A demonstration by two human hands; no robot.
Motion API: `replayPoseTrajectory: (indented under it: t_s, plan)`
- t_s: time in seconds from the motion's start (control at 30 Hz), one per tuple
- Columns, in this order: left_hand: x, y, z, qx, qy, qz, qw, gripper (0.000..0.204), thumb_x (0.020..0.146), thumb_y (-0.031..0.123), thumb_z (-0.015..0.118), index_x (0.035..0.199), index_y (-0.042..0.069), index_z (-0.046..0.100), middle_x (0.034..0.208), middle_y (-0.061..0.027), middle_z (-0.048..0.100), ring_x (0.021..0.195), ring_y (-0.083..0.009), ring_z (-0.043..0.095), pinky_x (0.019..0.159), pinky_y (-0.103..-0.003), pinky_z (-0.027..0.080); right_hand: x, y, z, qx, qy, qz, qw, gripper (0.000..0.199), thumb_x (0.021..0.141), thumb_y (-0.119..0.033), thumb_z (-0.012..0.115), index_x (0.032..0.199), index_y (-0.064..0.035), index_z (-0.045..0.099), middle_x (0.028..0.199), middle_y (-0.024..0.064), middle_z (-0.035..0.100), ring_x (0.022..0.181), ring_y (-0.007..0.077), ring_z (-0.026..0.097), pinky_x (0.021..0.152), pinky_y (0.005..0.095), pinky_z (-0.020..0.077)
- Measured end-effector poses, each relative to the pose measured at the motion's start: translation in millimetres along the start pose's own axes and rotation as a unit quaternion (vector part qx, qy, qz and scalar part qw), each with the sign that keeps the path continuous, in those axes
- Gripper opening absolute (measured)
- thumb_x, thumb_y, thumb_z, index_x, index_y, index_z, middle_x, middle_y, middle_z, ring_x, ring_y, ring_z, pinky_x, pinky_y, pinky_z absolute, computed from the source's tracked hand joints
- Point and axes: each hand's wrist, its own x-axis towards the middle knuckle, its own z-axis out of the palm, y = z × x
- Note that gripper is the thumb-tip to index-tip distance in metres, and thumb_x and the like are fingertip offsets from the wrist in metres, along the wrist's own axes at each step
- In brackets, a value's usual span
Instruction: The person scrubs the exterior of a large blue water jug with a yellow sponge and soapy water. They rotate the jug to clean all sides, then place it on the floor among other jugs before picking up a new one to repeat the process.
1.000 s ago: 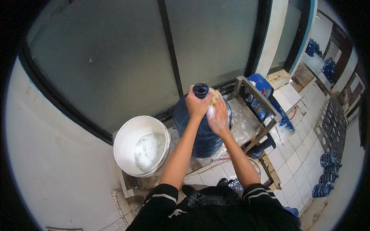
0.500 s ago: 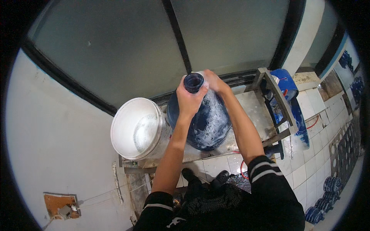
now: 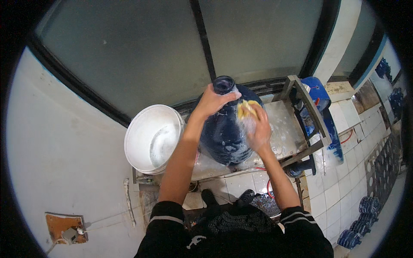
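A large dark blue water jug (image 3: 223, 137) stands on a metal bench, its round neck at the far end. White foam streaks its shoulder and side. My left hand (image 3: 211, 101) is wrapped round the jug's neck. In my right hand (image 3: 259, 131) is a yellow sponge (image 3: 246, 110), pressed against the jug's right side; foam covers the fingers. Just left of the jug is a white bucket (image 3: 138, 142) with sudsy water in it.
The metal bench (image 3: 286, 129) has a raised rail (image 3: 316, 112) at its right end. Beyond that stands a blue container (image 3: 317, 92). A dark-framed glass panel (image 3: 258, 43) rises behind. Several blue jugs (image 3: 359, 225) lie on the tiled floor at right.
My right hand has moved from beside the neck down to the jug's right side, and the yellow sponge now shows. My left hand stays at the neck, which has shifted slightly right.
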Motion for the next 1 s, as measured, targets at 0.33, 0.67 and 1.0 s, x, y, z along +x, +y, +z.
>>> replayPoseTrajectory:
  t_s: [0.33, 0.67, 1.0]
  plan:
    - [15.8, 12.0, -37.5, 0.153, -0.172, -0.008, 0.973, 0.052, 0.063, 0.037, 0.083, 0.099, 0.003, 0.068, 0.099, -0.0115, 0.069, 0.092, -0.0206, 0.063, 0.085, -0.034, 0.048, 18.4, -81.8, 123.5, -0.134, -0.076, -0.196, 0.968, 0.033, 0.082, -0.017, 0.055, 0.112, -0.0047, 0.060, 0.120, 0.0196, 0.053, 0.119, 0.0375, 0.047, 0.102, 0.0510, 0.0362]
    - [22.3, -5.2, -41.1, 0.192, -0.151, -0.007, 0.970, 0.059, 0.059, 0.043, 0.080, 0.098, 0.000, 0.070, 0.103, -0.0211, 0.068, 0.098, -0.0307, 0.065, 0.088, -0.037, 0.049, 19.1, -108.8, 115.3, -0.153, -0.145, -0.035, 0.977, 0.045, 0.089, -0.025, 0.052, 0.129, -0.0056, 0.053, 0.140, 0.0226, 0.042, 0.131, 0.0396, 0.039, 0.110, 0.0452, 0.0294]
    - [-5.7, -3.2, -17.3, 0.231, -0.038, 0.054, 0.971, 0.054, 0.065, 0.042, 0.076, 0.103, 0.005, 0.066, 0.100, -0.0215, 0.068, 0.098, -0.0382, 0.064, 0.086, -0.042, 0.050, 14.6, 17.0, 23.1, -0.172, -0.016, 0.091, 0.981, 0.051, 0.084, -0.010, 0.052, 0.135, -0.0075, 0.048, 0.144, 0.0205, 0.038, 0.132, 0.0389, 0.037, 0.111, 0.0435, 0.0284]
